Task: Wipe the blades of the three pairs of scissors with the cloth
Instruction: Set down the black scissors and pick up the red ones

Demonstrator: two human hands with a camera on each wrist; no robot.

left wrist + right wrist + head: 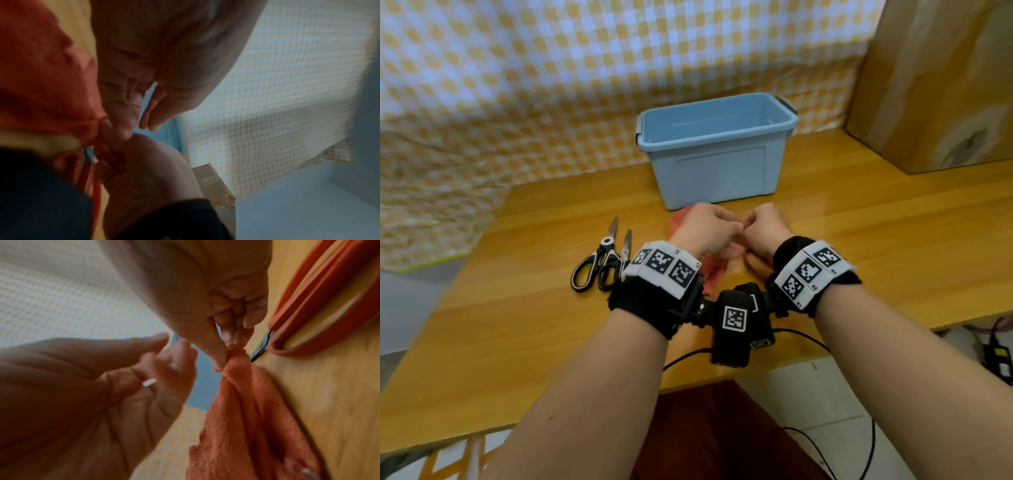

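An orange cloth lies on the wooden table, bunched under my two hands. My right hand pinches a corner of it between thumb and fingers. My left hand hovers right beside that pinch, fingers loosely curled around nothing. Orange-handled scissors lie flat under the right hand, their blades partly hidden by the cloth. Black-and-white scissors and a second pair lie to the left, the second partly behind my left wristband.
An empty light-blue plastic bin stands just beyond the hands. A cardboard box rises at the back right. Checked fabric drapes behind and left of the table. A black cable trails over the table's near edge.
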